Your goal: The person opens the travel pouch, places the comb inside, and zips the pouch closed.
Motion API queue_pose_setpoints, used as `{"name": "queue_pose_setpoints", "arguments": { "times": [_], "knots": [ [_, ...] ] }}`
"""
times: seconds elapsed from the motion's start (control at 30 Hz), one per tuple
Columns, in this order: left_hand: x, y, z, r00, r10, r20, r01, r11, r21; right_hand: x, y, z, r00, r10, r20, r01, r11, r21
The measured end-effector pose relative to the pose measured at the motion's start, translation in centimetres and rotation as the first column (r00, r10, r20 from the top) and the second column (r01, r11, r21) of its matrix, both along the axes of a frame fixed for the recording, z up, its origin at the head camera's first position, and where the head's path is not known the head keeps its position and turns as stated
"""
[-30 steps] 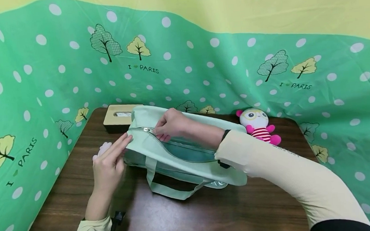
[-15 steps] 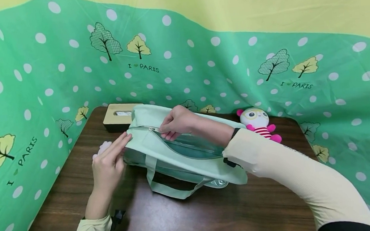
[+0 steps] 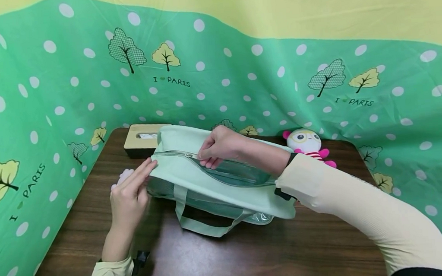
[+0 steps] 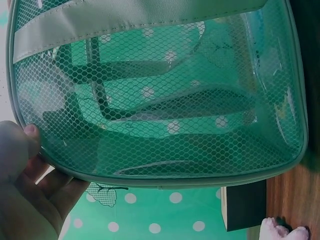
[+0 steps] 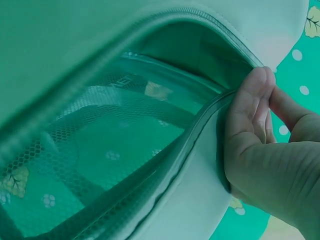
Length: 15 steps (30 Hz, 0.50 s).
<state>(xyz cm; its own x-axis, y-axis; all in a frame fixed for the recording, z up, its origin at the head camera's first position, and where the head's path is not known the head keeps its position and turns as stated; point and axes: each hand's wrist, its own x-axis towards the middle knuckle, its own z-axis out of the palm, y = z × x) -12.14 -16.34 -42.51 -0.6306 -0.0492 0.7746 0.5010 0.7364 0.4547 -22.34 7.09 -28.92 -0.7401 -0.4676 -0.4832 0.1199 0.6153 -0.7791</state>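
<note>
Sliding rightward along the top of a smooth mint-green bag (image 3: 193, 179), the person's bare right hand (image 3: 221, 145) and the small silver metal zipper slider (image 3: 191, 156) have moved a little way since a second ago; the left hand (image 3: 130, 199) stays where it was. Thumb and fingertips of the right hand are pressed together in a tight pinch on the slider's pull, which the fingers mostly hide. Left of the grip, the zipper teeth are joined; right of it, beneath the wrist, a long curved opening (image 3: 243, 173) gapes, showing clear plastic and mesh-patterned walls inside. The bag sits on the table directly below the grip. At its left end, the left hand rests with extended fingers against the upper corner. Nearer the person than the grip, a flat mint-green fabric strap handle (image 3: 209, 231) hangs in a loop from the bag's near side. Beyond the grip to the left stands a box with a tan top and dark sides (image 3: 135, 140); a pale lilac object (image 3: 124, 178) lies partly hidden behind the left hand. To the right, past the cream-sleeved forearm, is a white-headed, pink-limbed plush doll (image 3: 303, 141). Under everything is a dark brown wood-grain table (image 3: 253, 256); farthest out hangs green, white-dotted cloth with printed trees (image 3: 202, 92).
</note>
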Motion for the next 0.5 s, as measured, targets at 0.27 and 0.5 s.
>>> {"name": "queue_pose_setpoints", "arguments": {
  "times": [0.27, 0.5],
  "knots": [
    [0.0, 0.0, 0.1, 1.000, -0.006, -0.008, 0.007, 1.000, 0.021, 0.1, 1.1, 0.0, 1.000, 0.002, 0.014, -0.002, 1.000, -0.004],
    [0.0, 0.1, 0.1, 1.000, -0.009, -0.014, 0.009, 1.000, 0.027, 0.3, 2.1, 0.1, 1.000, 0.020, 0.013, -0.020, 1.000, -0.008]
  ]
}}
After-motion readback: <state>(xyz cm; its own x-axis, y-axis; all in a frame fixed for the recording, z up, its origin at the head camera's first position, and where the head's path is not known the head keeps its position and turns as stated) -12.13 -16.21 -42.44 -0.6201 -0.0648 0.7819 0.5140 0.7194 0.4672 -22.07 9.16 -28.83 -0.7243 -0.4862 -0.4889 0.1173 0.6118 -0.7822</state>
